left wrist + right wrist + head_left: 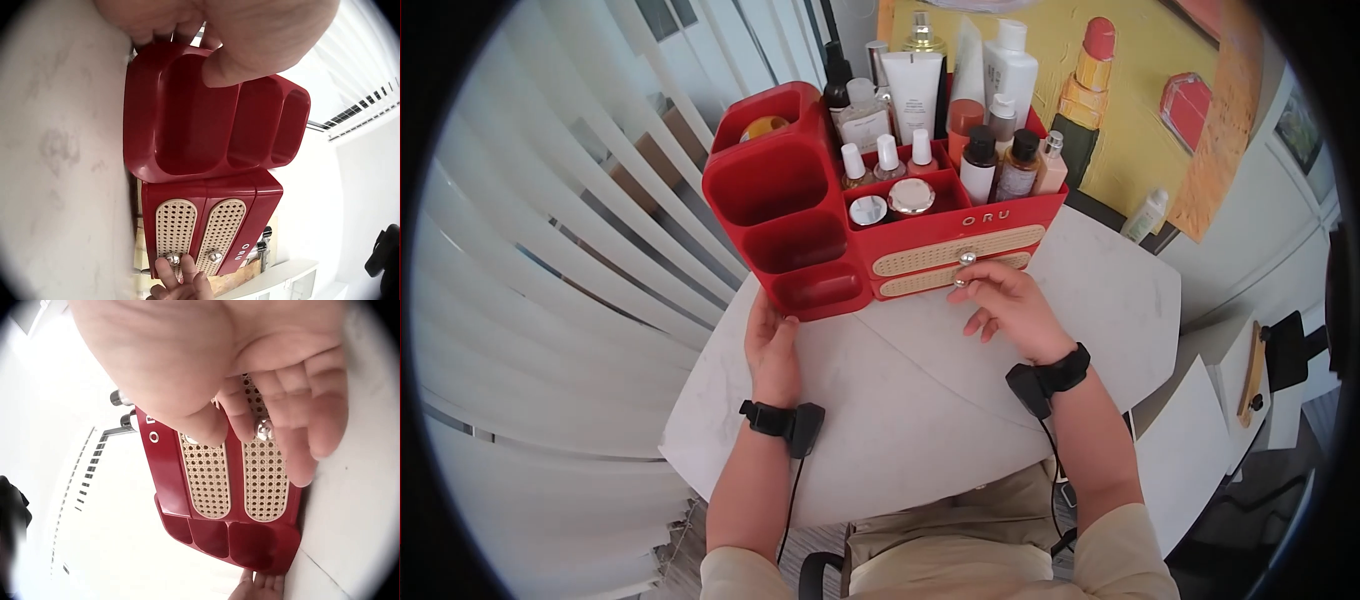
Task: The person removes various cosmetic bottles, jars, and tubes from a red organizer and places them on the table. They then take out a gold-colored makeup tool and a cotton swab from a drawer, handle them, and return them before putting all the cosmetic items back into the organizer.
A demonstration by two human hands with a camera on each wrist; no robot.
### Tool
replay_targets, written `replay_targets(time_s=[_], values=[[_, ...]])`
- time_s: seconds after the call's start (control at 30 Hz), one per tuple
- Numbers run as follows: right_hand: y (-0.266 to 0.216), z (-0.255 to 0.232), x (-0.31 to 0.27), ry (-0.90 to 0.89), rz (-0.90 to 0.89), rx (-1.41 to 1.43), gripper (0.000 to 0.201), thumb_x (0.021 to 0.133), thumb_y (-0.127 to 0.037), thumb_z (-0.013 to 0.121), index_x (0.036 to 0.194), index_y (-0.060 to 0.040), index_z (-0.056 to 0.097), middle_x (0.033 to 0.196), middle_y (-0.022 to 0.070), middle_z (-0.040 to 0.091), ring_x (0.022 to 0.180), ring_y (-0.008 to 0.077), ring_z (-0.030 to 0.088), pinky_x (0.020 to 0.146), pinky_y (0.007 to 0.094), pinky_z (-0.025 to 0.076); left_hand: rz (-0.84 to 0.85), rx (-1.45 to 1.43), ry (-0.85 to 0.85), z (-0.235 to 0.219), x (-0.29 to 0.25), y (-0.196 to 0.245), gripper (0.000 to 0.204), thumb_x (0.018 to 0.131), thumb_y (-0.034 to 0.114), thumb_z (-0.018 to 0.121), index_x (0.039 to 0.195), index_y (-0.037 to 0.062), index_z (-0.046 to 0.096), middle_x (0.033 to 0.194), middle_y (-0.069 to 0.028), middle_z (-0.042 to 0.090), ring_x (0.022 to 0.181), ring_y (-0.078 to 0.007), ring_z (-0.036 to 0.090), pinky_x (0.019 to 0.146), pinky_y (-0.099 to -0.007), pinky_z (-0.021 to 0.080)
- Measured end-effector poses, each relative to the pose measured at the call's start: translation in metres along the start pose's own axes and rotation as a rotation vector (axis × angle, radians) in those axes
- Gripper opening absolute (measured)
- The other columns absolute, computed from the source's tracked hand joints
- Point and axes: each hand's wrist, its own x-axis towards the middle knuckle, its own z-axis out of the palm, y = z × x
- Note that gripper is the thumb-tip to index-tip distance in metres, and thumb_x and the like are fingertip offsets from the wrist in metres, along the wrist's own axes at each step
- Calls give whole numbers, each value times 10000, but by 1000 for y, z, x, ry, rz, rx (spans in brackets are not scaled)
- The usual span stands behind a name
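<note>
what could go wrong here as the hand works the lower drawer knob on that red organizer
1. The red plastic organizer is crowded with upright bottles; a sharp tug on the lower rattan-front drawer might rock it and topple some.
2. The right hand takes the small metal knob only with its fingertips, so it may slip.
3. The left hand braces just the low front corner, so the organizer may slide on the smooth white table.
</note>
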Motion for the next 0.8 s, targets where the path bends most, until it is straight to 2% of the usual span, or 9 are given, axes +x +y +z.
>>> replay_targets(time_s=[0.13,0.23,0.33,0.43,0.63,0.8], values=[[-6,1,-5,-23,34,36,325,968,-231,554,1239,-55,591,1092,69,661,710,144,678,540,228,503,-13,31,21,-1,0,0,615,877,-58,438,1480,5,335,1453,-99,451,1345,-201,417,1122,-332,302],[0,-1,-1,-26,25,39,336,970,-237,550,1246,-52,601,1114,64,657,755,142,660,567,243,506,-16,31,5,-1,0,3,620,866,-59,433,1476,3,339,1489,-94,412,1381,-202,374,1144,-346,273],[0,1,0,3,18,-14,323,969,-239,552,1222,-49,616,1113,60,659,782,132,626,601,251,501,-14,47,27,-1,0,4,605,882,-56,440,1476,11,343,1448,-101,456,1332,-202,433,1110,-338,330],[3,5,-2,33,-18,-28,312,968,-231,546,1215,-55,620,1105,56,661,774,115,600,626,249,492,-23,14,62,-4,2,0,605,880,-61,438,1473,14,343,1445,-99,457,1333,-205,432,1103,-338,345],[10,19,-12,132,-35,-17,261,960,-194,538,1163,-61,634,1062,34,659,804,104,596,649,245,487,-30,12,43,-5,2,4,617,869,-83,445,1470,-3,332,1444,-120,455,1330,-215,436,1096,-338,359],[17,24,-44,156,-33,-29,231,971,-153,517,1153,-59,624,1075,48,656,816,110,593,662,247,488,-28,0,48,-8,5,-1,610,866,-88,436,1463,-13,335,1446,-132,449,1334,-224,434,1101,-343,357]])
